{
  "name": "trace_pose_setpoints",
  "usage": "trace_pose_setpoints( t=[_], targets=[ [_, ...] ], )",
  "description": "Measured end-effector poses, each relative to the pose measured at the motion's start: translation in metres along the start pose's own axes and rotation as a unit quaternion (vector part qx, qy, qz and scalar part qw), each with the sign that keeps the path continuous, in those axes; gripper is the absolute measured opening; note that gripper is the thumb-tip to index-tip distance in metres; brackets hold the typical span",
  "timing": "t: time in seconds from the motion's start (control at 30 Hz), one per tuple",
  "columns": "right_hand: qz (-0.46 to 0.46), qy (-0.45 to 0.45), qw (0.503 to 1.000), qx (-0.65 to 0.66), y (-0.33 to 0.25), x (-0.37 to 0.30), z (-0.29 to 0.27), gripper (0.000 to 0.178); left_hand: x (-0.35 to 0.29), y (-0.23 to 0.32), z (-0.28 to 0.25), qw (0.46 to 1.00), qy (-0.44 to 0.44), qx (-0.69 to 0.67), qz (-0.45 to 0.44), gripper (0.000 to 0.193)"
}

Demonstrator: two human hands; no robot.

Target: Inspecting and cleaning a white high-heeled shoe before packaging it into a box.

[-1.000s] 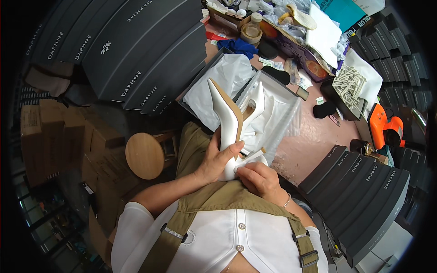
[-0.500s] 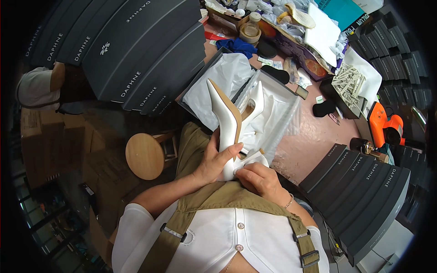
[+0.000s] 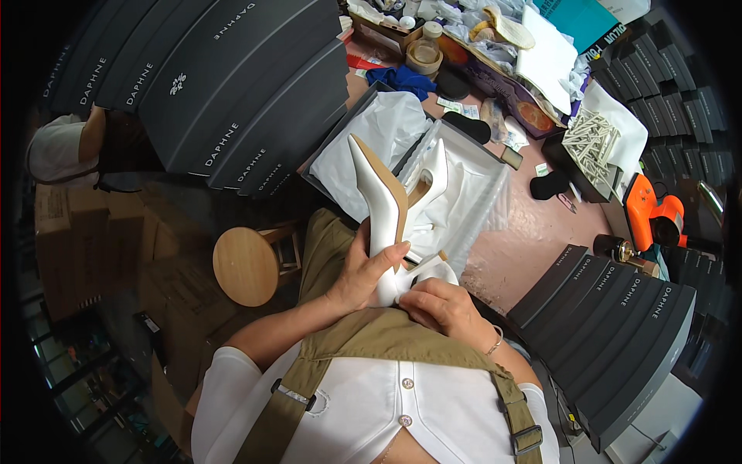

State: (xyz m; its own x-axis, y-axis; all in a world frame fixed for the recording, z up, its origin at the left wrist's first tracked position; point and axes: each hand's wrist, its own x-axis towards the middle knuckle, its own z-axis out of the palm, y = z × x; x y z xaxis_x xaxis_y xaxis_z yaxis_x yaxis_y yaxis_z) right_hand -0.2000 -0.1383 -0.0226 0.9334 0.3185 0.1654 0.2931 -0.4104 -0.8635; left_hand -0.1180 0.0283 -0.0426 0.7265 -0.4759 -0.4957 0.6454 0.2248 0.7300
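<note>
Between both hands (image 3: 360, 274), a white high-heeled shoe (image 3: 379, 207)

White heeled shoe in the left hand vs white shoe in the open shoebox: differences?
The held heeled shoe is gripped by the left hand; the boxed shoe lies in the open shoebox.
The held heeled shoe's pointed tip leans left; the boxed shoe's visible tip leans right.
The held heeled shoe shows more tan than the boxed shoe.
Both are white.
</note>
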Motion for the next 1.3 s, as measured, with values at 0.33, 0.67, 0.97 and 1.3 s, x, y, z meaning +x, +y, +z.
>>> trace_pose_setpoints(
  t=[0.33, 0.67, 0.97, 1.3],
  targets=[
    [0.088, 0.282, 0.918, -0.264, 0.074, 0.008, -0.096, 0.013, 0.024, 0.041, -0.003, 0.987, -0.148, 0.048, -0.051, 0.066],
    [0.206, 0.261, 0.858, -0.390, 0.207, 0.014, -0.147, 0.026, 0.044, 0.072, -0.003, 0.967, -0.197, 0.150, -0.054, 0.078],
    [0.063, 0.247, 0.947, -0.195, 0.065, 0.063, -0.118, 0.016, 0.049, 0.066, -0.011, 0.966, -0.188, 0.171, -0.053, 0.074],
    [0.105, 0.251, 0.950, 0.154, 0.015, 0.050, -0.003, 0.080, 0.046, 0.060, 0.007, 0.981, -0.069, 0.129, 0.128, 0.069]
  ],
)
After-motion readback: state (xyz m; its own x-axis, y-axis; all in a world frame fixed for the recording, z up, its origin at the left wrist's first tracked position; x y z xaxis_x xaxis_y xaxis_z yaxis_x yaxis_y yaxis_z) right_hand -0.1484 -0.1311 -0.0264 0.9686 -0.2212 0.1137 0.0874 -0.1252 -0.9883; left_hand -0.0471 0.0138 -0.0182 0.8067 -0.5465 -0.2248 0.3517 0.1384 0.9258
